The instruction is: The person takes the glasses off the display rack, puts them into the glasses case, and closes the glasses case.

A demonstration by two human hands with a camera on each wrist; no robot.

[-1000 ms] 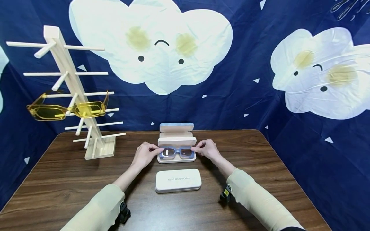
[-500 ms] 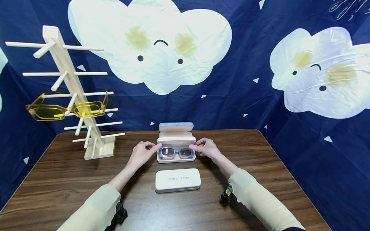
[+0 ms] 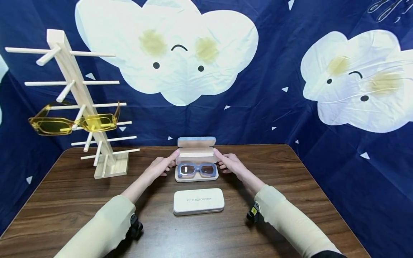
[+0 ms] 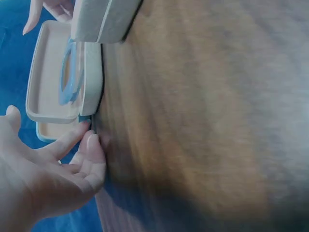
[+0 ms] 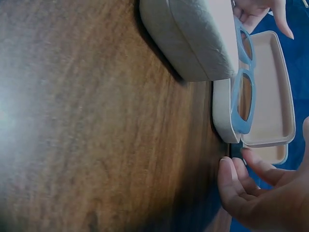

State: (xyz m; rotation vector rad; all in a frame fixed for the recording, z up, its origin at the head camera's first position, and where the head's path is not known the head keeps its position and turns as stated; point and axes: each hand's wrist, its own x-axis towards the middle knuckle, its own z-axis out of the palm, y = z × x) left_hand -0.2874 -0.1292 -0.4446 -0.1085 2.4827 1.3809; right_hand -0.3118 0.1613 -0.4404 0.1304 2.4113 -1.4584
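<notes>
Left hand (image 3: 158,166), right hand (image 3: 233,165): both lay relaxed
Cases (image 3: 198,206): three; two sat unlidded near table's (image 3: 180,234) far edge
Glasses (image 3: 198,167): two pairs

Bright head view; dim, hazy wrist views
Far cloud print (image 3: 180,36) nearly bleached; soft shadow beneath right sleeve (image 3: 290,222); pale sheen on near tabletop (image 3: 184,236), its grain blurred up close

White oblong hard-shell glasses case (image 3: 197,180): base flat, lid raised at its 12 o'clock, cream interior showing. Powder-blue plastic sunglasses (image 3: 198,167), chunky rectangular frame, brown-tinted lenses: sitting in the base, fronts toward 6 o'clock, ends at 3 and 9.
</notes>
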